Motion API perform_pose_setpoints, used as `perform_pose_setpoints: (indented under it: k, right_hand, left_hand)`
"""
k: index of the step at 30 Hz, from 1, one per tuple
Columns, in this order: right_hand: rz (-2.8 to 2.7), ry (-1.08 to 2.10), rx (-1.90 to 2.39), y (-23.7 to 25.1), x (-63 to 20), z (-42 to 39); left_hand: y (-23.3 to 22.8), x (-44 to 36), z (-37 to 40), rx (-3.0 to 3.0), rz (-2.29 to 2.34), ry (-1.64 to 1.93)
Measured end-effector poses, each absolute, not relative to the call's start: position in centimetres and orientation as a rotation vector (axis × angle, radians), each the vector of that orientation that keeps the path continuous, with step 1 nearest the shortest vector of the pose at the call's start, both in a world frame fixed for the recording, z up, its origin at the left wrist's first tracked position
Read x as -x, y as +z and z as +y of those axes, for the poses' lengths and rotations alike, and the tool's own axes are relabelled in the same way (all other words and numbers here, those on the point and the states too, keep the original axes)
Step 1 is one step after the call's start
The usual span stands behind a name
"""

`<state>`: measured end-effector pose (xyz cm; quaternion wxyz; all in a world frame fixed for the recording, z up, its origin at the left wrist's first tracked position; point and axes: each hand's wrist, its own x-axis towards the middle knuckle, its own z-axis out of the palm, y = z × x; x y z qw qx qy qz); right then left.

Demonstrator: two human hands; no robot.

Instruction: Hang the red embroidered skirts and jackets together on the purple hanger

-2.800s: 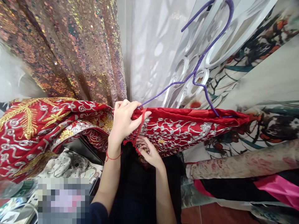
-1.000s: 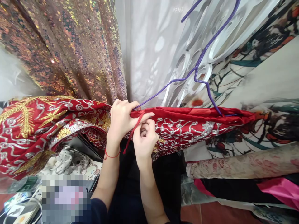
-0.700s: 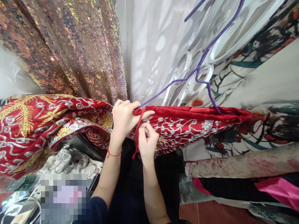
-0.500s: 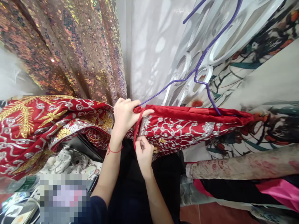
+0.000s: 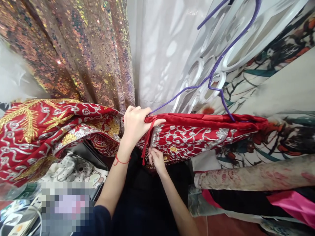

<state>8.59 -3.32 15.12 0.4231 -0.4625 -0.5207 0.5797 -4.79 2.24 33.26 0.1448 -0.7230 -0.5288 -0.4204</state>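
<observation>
A red skirt [image 5: 187,139] with silver and gold embroidery stretches across the view, its plain satin waistband [image 5: 187,120] along the top. Inside the waistband sit the lower ends of a purple wire hanger [image 5: 194,87]. My left hand [image 5: 135,126] is closed around the waistband's left end, thumb pointing right, beside one hanger arm. From under that thumb a thin red tie [image 5: 145,146] hangs down. Just right of the tie, my right hand [image 5: 157,160] has its fingers curled together at the embroidered cloth; what they pinch, if anything, is hidden.
A sequined curtain [image 5: 98,52] hangs at the back left, beside white sheer cloth [image 5: 157,59]. White cut-out panels [image 5: 197,72] and floral fabric [image 5: 270,131] stand at the right. Fabric rolls [image 5: 246,175] lie lower right. Dotted cloth [image 5: 69,168] and cables sit lower left.
My right hand has let go of the red tie and shifted slightly right and down. The tie now dangles. My left hand keeps its grip on the waistband; the view has moved slightly.
</observation>
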Motion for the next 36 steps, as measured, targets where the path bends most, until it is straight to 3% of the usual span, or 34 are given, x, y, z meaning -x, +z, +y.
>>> perform_pose_setpoints:
  k: [3, 6, 9, 13, 16, 25, 36]
  right_hand:
    - [-1.387, 1.508, 1.096, 15.9, -9.8, -4.0]
    - [-1.553, 1.457, 1.061, 19.9, -12.5, -5.5]
    - [-1.786, 0.785, 1.107, 26.1, -16.6, -6.4]
    - [-1.613, -0.233, 1.125, 33.3, -21.8, -5.5]
    - [-1.629, -0.657, 1.258, 35.8, -24.7, -4.0]
    - [-1.847, -0.701, 1.362, 35.0, -28.2, -2.4]
    - [-1.855, -0.723, 1.249, 33.0, -29.3, -2.8]
  left_hand:
    - [33.6, 5.2, 1.9, 2.109, -1.533, -1.203]
    - [34.5, 6.2, 1.4, 2.204, -1.551, -1.198]
    - [35.3, 7.3, 1.2, 2.316, -1.494, -1.279]
    - [35.1, 7.9, 1.8, 2.244, -1.468, -1.449]
    - [34.1, 7.7, 2.8, 2.089, -1.579, -1.545]
    - [31.9, 6.8, 5.6, 1.641, -1.631, -2.025]
    - [31.8, 7.6, 4.4, 1.433, -1.768, -1.989]
